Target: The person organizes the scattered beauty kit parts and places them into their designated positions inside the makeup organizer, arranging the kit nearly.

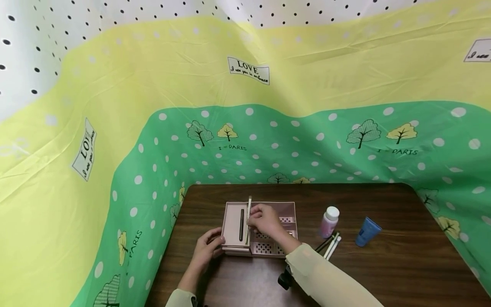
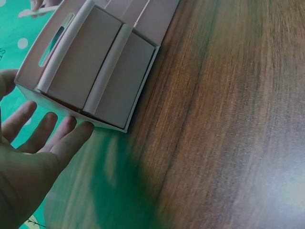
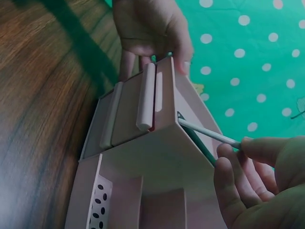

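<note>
A pale pink desk organizer (image 1: 235,213) stands on the table, with a shallow top tray and two stacked drawers (image 2: 86,52) on its left part. My left hand (image 1: 207,247) rests against its left side, the fingers spread and fairly straight in the left wrist view. Between thumb and fingertips, my right hand (image 1: 265,219) pinches a slim white pen-like stick (image 3: 214,136). One end of that stick is down in the tray, along its right wall. A dark slim pen (image 1: 241,224) lies in the same tray. Whether the white stick is a pen or a brush, I cannot tell.
Right of the organizer stand a pink bottle with a white cap (image 1: 329,221) and a blue tube (image 1: 368,231). Several slim dark and white sticks (image 1: 333,247) lie before the bottle. Perforated compartments (image 1: 264,248) fill the organizer's right part. A patterned curtain (image 1: 299,145) borders the table.
</note>
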